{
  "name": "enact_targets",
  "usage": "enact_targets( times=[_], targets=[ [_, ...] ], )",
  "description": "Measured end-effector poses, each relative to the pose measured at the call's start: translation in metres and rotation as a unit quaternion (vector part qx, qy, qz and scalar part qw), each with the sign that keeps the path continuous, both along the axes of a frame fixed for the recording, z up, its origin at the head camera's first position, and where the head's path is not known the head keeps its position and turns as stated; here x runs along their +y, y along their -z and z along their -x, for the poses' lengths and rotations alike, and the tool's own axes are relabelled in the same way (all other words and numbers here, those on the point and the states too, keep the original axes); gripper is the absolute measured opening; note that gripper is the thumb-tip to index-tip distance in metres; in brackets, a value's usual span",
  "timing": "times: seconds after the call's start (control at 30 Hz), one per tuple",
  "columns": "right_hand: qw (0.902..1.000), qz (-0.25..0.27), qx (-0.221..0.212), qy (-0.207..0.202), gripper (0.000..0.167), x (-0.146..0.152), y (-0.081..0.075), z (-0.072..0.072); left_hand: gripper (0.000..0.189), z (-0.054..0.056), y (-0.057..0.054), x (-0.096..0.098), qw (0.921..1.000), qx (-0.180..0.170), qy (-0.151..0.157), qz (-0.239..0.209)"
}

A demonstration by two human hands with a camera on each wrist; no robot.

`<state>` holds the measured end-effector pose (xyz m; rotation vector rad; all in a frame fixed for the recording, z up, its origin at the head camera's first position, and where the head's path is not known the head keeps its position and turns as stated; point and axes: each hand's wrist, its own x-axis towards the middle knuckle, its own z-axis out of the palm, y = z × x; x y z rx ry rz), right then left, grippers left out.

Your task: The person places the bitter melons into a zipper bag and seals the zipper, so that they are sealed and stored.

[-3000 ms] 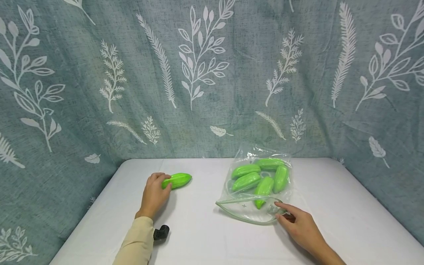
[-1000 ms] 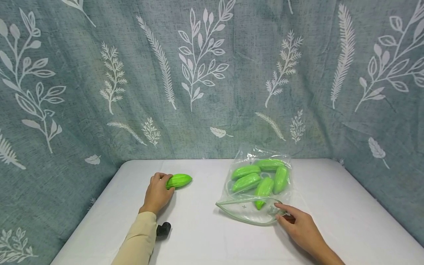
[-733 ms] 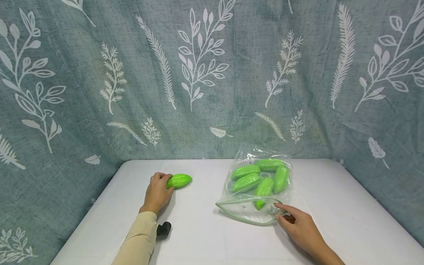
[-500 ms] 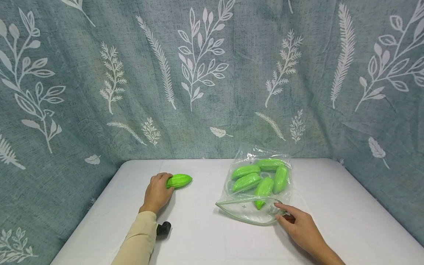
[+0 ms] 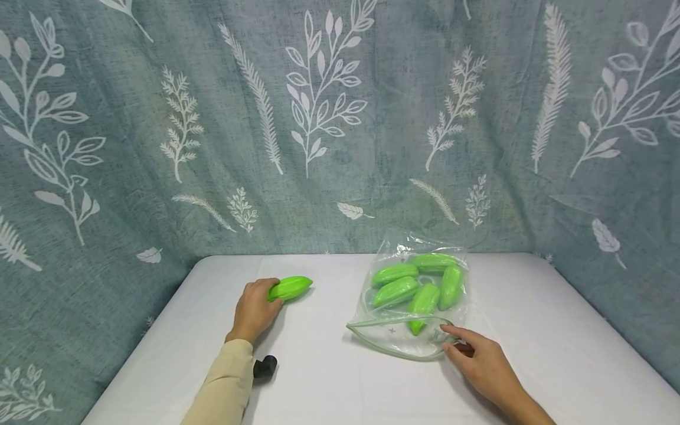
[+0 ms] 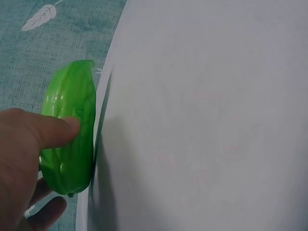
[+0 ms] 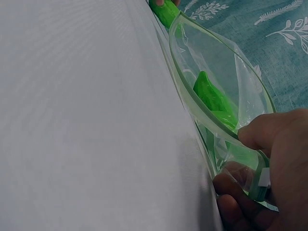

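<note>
My left hand [image 5: 254, 310] holds a short, ridged, bright green cucumber [image 5: 294, 287] at the left of the table, its pointed end toward the right. In the left wrist view the thumb [image 6: 62, 132] lies across the cucumber's side, and other fingers reach behind it. On the right lies a clear zip bag [image 5: 383, 350] with a pale green rim, its mouth gaping toward me. Several like cucumbers [image 5: 395, 291] lie inside it. My right hand [image 5: 483, 363] pinches the right end of the bag's mouth; the right wrist view shows thumb and fingers on the rim [image 7: 192, 101].
The table has a white cover [image 5: 329, 378]. A teal curtain [image 5: 382, 118] with white leaf prints stands behind and at both sides. A small black device [image 5: 265, 367] sits at my left wrist, beside the beige sleeve [image 5: 225, 383].
My left hand and the cucumber have shifted slightly right, and the cucumber's pointed end has risen a little in the head view. The right hand and the bag have hardly moved.
</note>
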<state>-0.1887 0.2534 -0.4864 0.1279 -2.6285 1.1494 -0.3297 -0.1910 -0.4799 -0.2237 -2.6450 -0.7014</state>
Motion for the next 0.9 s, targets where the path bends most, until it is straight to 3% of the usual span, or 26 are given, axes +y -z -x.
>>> enact_targets(
  times=[0.3,0.9],
  targets=[
    [1.0,0.002,0.006,-0.004,0.038,0.0,0.001,0.0,0.043,-0.003,-0.003,0.014,0.9999,-0.002,0.008,-0.013],
    [0.9999,-0.013,-0.003,0.004,0.038,-0.001,-0.001,0.001,0.045,-0.009,-0.004,0.019,0.9985,-0.027,0.0,-0.048]
  ],
)
